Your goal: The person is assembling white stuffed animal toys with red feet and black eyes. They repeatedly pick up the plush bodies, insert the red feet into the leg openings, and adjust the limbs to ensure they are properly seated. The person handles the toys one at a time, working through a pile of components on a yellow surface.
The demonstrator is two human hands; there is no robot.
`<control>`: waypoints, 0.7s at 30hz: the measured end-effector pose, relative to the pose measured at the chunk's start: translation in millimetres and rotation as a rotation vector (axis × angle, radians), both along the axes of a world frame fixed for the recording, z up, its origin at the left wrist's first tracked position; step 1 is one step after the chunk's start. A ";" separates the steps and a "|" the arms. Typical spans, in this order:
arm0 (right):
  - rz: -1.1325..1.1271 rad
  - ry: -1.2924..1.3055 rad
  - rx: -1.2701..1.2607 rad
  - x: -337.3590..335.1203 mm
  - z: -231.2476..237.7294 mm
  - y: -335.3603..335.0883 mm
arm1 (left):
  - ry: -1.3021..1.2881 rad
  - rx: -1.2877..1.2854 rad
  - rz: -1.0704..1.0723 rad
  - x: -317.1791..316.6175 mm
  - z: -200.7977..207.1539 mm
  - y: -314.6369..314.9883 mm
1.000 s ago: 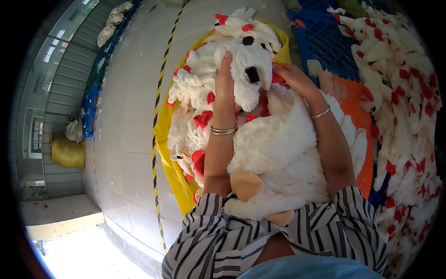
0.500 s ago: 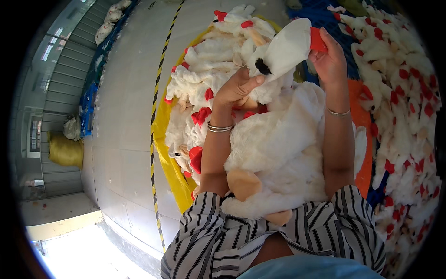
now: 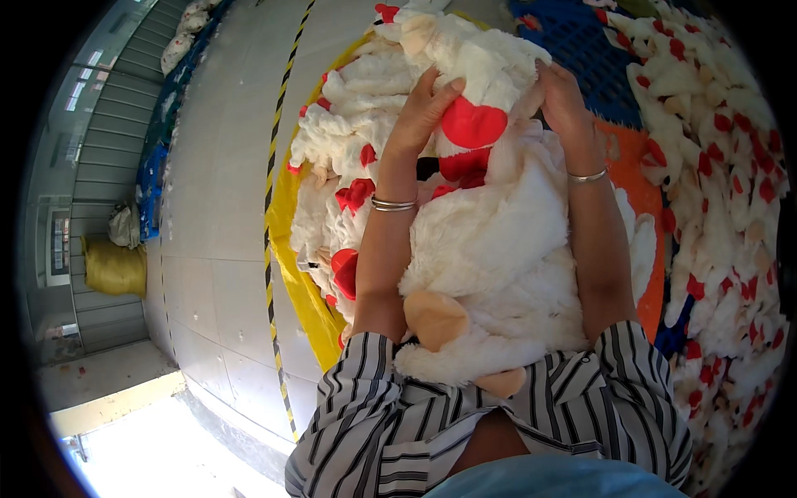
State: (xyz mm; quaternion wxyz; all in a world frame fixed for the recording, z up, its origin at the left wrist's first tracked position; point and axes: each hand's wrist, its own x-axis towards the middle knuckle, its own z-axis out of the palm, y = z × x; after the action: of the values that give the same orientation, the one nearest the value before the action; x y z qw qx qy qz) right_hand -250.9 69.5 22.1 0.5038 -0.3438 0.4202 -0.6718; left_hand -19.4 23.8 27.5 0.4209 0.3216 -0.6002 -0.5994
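Observation:
A white furry plush skin (image 3: 498, 70), unstuffed, with a red rounded patch (image 3: 474, 124) and a beige ear-like piece, is stretched between my hands. My left hand (image 3: 425, 112) grips its left edge, thumb on the fur above the red patch. On its right edge my right hand (image 3: 564, 101) is closed, with some fingers hidden behind the fabric. Below, another white plush skin (image 3: 498, 257) with a beige round piece (image 3: 436, 320) lies across my lap, between my forearms.
A heap of white plush skins (image 3: 353, 112) with red parts rests on a yellow sheet (image 3: 292, 249) ahead and left. More skins (image 3: 730, 216) cover the right side, beside an orange sheet (image 3: 631, 158) and a blue mesh crate (image 3: 594, 62). A yellow sack (image 3: 114, 266) stands at the far left wall.
The held plush skin has been turned over, from its smooth white backing to its furry side with the red patch. My right hand has come slightly down and left.

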 end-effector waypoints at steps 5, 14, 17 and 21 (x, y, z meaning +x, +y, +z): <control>-0.091 -0.120 0.026 -10.8 -7.1 -6.0 | -0.169 0.107 -0.121 -8.5 16.8 26.8; -0.178 1.128 -0.406 41.4 34.0 27.4 | 0.227 0.339 0.053 -6.0 5.2 14.6; 0.070 0.999 -0.479 50.1 29.2 26.3 | 0.269 0.392 -0.020 -5.0 9.6 16.8; -0.272 0.757 -0.210 19.6 19.1 16.0 | -0.141 0.144 -0.300 -9.9 13.3 35.4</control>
State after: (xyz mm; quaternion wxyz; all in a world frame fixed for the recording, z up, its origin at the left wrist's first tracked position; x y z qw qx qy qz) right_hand -231.3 85.5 41.2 0.1824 -0.5574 0.5467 -0.5977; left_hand -29.3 59.2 40.8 0.2596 0.2989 -0.6251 -0.6727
